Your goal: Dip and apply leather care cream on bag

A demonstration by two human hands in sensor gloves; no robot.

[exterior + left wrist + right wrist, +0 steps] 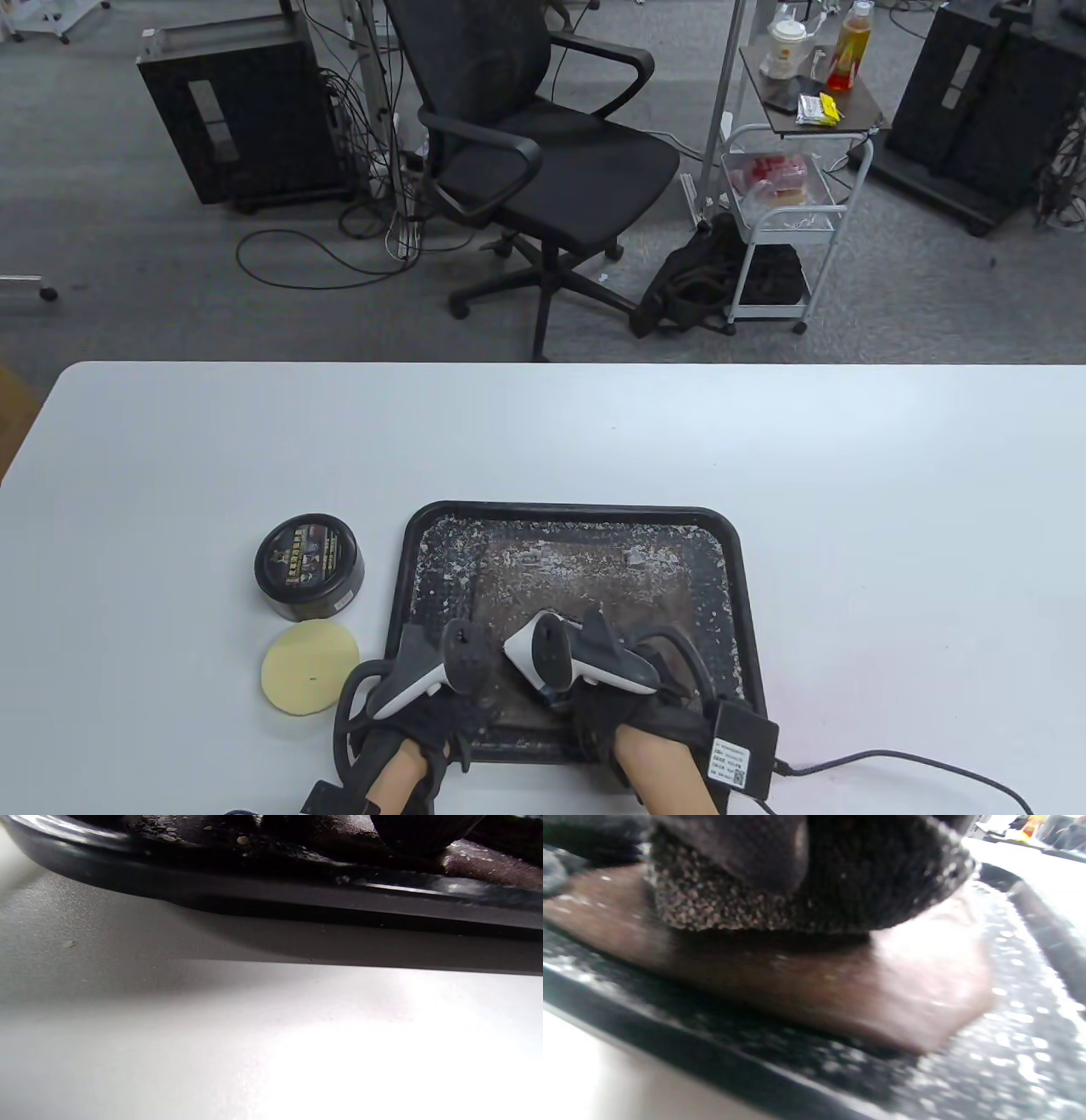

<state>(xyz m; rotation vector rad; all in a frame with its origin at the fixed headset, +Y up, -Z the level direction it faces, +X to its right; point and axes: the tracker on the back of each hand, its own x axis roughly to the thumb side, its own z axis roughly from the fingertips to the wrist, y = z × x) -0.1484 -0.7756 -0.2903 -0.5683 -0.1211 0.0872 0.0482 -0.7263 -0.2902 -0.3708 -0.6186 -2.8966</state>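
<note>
The cream tin (309, 566) and yellow sponge (310, 667) wait on the tabletop (848, 509), left of the tray (730, 543). My left hand (433, 722) and right hand (607, 717) rest on the brown bag (903, 993) in the tray, to keep it from sliding, I think. Only the right wrist view shows my glove pressing it; I cannot tell if my fingers curl.

Table view high, looking down; both wrist views low, close, seemingly sharing tray (736, 594) rim.
</note>
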